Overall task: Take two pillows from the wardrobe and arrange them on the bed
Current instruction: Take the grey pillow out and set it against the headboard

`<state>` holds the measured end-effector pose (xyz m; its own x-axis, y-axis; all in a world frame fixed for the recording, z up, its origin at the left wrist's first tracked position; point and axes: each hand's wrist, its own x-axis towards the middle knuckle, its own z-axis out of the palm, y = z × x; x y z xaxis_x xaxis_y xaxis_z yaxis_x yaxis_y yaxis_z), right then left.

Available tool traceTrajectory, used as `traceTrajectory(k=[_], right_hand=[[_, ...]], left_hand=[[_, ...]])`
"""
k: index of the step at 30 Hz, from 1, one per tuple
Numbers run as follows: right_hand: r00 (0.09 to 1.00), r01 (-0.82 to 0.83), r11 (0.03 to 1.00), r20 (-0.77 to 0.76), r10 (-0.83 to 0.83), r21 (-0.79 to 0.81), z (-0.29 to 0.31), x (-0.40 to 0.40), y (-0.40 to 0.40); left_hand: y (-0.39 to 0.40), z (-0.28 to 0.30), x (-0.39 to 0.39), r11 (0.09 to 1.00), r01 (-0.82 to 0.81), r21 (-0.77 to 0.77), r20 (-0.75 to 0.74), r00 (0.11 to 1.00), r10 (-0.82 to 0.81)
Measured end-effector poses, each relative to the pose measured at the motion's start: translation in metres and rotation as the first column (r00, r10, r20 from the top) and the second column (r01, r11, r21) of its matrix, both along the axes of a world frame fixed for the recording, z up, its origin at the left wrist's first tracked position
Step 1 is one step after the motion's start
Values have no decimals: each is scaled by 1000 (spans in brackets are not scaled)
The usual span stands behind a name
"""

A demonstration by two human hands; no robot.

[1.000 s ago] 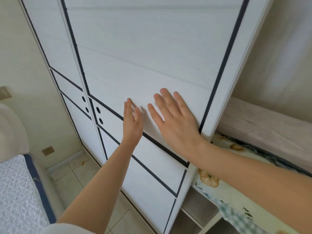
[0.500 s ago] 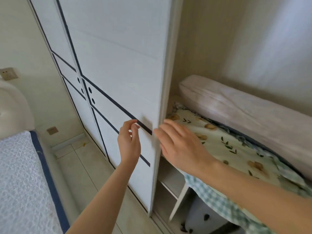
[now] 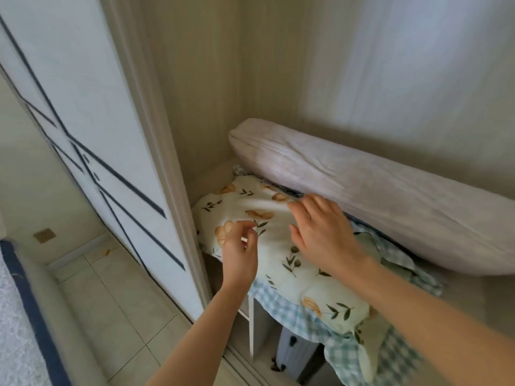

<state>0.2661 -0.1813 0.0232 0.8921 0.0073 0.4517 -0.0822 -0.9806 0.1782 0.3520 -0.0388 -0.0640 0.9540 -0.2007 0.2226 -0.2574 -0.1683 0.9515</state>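
Observation:
The wardrobe stands open, its sliding door pushed to the left. On the shelf lies a cream pillow with a flower print and a blue checked edge. Behind it a long pale pink pillow leans against the back wall. My right hand rests flat on the flowered pillow, fingers spread. My left hand hovers over the pillow's left end with fingers curled, holding nothing. A strip of the bed shows at the bottom left.
Below the shelf a white divider splits the lower compartment, where a pale spotted thing sits. Beige floor tiles run between bed and wardrobe. A wall socket is low on the left wall.
The sliding door has gone fully to the left, baring the shelf. Both hands have left the door and moved onto and over the flowered pillow.

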Motion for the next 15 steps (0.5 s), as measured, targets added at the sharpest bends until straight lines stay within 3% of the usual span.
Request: traceTrajectory(k=[4,8,12,15], right_hand=[[990,137,990,-32,-138,-43,11,6,-49],[955,293,955,-45,-295,-47,22,18,-101],[893,444,896,-83,-443,-10,35,38,-158],[843,529,848,-130,-521,32,36,56,-193]], left_hand=[[-52,14,18,993,114,32,-87,990,-110],[-107,22,48,978,207,-31,-348,915,-205],[-153,34,71,946,258,-197,-631,705,-324],[-175,38,81,871,303,-387,-701,517,-492]])
